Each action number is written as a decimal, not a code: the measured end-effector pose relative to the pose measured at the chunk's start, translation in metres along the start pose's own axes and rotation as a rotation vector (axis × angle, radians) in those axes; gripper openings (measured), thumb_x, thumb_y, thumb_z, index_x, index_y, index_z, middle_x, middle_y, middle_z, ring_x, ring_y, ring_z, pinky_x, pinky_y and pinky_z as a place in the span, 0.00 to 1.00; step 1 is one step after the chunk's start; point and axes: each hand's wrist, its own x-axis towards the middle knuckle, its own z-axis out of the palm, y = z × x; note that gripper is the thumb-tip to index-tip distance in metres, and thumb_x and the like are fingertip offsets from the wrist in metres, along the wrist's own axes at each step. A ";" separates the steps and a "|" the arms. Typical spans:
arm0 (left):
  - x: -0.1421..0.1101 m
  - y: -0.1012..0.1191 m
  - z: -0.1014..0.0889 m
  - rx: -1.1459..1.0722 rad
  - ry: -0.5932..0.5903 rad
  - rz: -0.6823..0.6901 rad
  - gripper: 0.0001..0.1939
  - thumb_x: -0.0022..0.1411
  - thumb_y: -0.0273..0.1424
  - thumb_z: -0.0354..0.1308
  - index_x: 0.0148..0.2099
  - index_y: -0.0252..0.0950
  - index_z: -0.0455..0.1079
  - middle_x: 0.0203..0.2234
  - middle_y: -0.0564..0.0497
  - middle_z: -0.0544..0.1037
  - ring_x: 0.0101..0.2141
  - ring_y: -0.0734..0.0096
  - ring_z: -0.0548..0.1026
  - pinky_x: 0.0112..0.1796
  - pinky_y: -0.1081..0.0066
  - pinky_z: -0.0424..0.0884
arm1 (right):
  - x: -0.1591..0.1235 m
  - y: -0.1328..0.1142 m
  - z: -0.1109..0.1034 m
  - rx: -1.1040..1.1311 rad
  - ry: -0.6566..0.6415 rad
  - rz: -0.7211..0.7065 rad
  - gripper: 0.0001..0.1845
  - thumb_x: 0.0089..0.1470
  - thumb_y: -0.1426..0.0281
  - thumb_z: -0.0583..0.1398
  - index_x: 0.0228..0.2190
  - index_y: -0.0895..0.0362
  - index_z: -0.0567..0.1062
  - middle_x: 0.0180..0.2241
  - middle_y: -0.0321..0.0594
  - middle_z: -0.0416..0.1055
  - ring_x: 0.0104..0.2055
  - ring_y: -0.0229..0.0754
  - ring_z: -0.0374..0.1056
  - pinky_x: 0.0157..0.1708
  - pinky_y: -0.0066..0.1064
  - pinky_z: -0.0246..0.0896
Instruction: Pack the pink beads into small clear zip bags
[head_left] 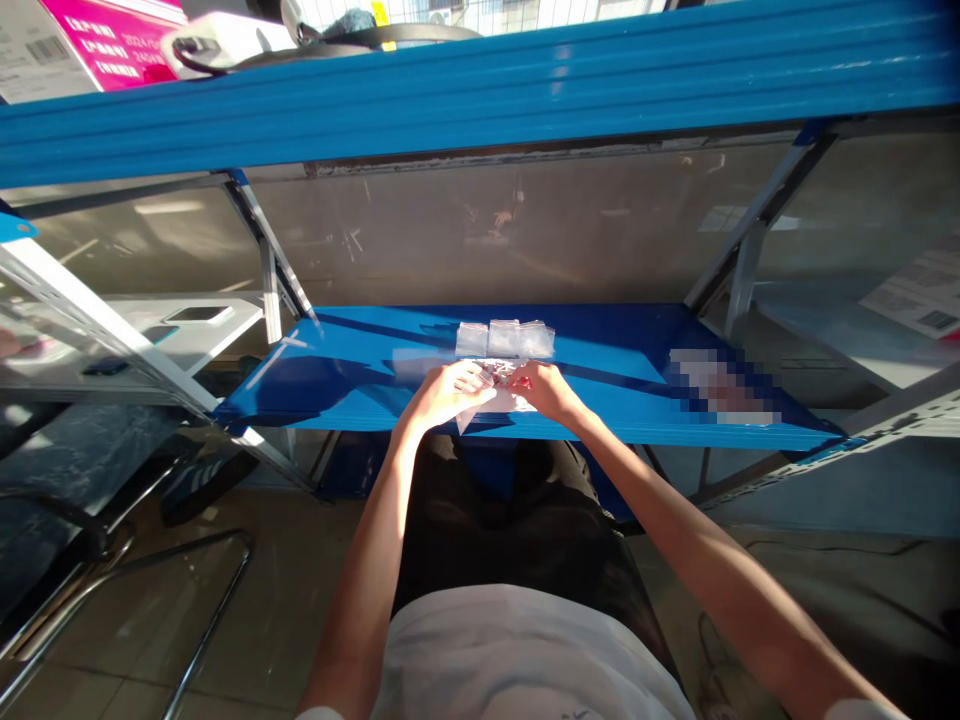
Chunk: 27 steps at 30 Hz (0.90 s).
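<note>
My left hand (pixel 450 390) is closed at the shelf's front edge, its fingers pinching a small clear plastic bag (pixel 466 418) that hangs below them. Close beside it, my right hand (pixel 549 390) has its fingers pinched together; whatever they hold is too small to make out. Under and between both hands lies a white sheet (pixel 517 403), with small pieces on it that I cannot identify. Just beyond the hands, several clear zip bags (pixel 504 339) with reddish top strips lie flat in a row on the blue shelf (pixel 600 345).
A blurred pale item (pixel 720 385) lies at the shelf's right end. Overhead, a blue upper shelf (pixel 480 85) carries a pink and white box (pixel 112 45) and a white device. Grey posts (pixel 270 260) frame the sides. A chrome-legged chair (pixel 217 590) stands at lower left.
</note>
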 end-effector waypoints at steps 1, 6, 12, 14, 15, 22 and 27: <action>0.000 0.001 0.000 0.010 0.003 0.001 0.26 0.59 0.42 0.72 0.54 0.32 0.78 0.44 0.41 0.87 0.43 0.55 0.85 0.47 0.63 0.82 | 0.000 0.000 0.002 -0.022 -0.001 -0.001 0.07 0.59 0.78 0.67 0.37 0.57 0.87 0.43 0.48 0.84 0.43 0.49 0.81 0.41 0.31 0.71; -0.001 0.004 -0.001 0.026 0.005 -0.001 0.26 0.60 0.41 0.69 0.56 0.31 0.78 0.45 0.42 0.87 0.43 0.57 0.85 0.45 0.66 0.81 | 0.003 0.001 -0.001 -0.081 -0.054 -0.058 0.07 0.63 0.74 0.66 0.39 0.57 0.86 0.43 0.50 0.83 0.42 0.49 0.80 0.39 0.31 0.69; 0.001 0.000 0.000 0.092 0.038 0.006 0.28 0.61 0.40 0.70 0.59 0.31 0.78 0.51 0.39 0.85 0.48 0.50 0.84 0.47 0.61 0.81 | 0.010 -0.010 -0.018 0.042 -0.008 -0.060 0.06 0.60 0.77 0.64 0.35 0.59 0.84 0.36 0.47 0.82 0.36 0.45 0.76 0.35 0.30 0.65; 0.001 0.001 0.001 0.125 0.097 0.014 0.28 0.61 0.40 0.70 0.59 0.32 0.78 0.51 0.39 0.85 0.47 0.51 0.84 0.48 0.60 0.81 | 0.011 -0.017 -0.027 0.143 0.012 -0.066 0.05 0.61 0.73 0.64 0.35 0.59 0.83 0.35 0.45 0.82 0.35 0.44 0.75 0.34 0.30 0.64; 0.001 0.001 0.002 0.137 0.124 0.020 0.27 0.61 0.40 0.70 0.59 0.33 0.79 0.51 0.40 0.85 0.47 0.51 0.84 0.48 0.60 0.81 | 0.012 -0.022 -0.031 0.197 0.016 -0.079 0.06 0.62 0.71 0.64 0.35 0.59 0.83 0.34 0.45 0.82 0.35 0.44 0.74 0.34 0.30 0.64; -0.001 0.009 0.006 0.034 0.084 0.016 0.27 0.59 0.37 0.71 0.60 0.38 0.79 0.49 0.43 0.86 0.50 0.55 0.84 0.51 0.61 0.80 | 0.020 -0.051 -0.044 0.288 -0.029 -0.184 0.10 0.63 0.66 0.63 0.38 0.58 0.84 0.35 0.44 0.82 0.34 0.43 0.74 0.35 0.31 0.65; -0.001 0.010 0.006 0.011 0.061 0.022 0.26 0.60 0.36 0.70 0.60 0.36 0.79 0.49 0.42 0.86 0.49 0.56 0.84 0.50 0.63 0.80 | 0.019 -0.051 -0.046 0.306 -0.049 -0.184 0.12 0.66 0.67 0.60 0.41 0.57 0.85 0.41 0.45 0.84 0.40 0.46 0.78 0.40 0.33 0.69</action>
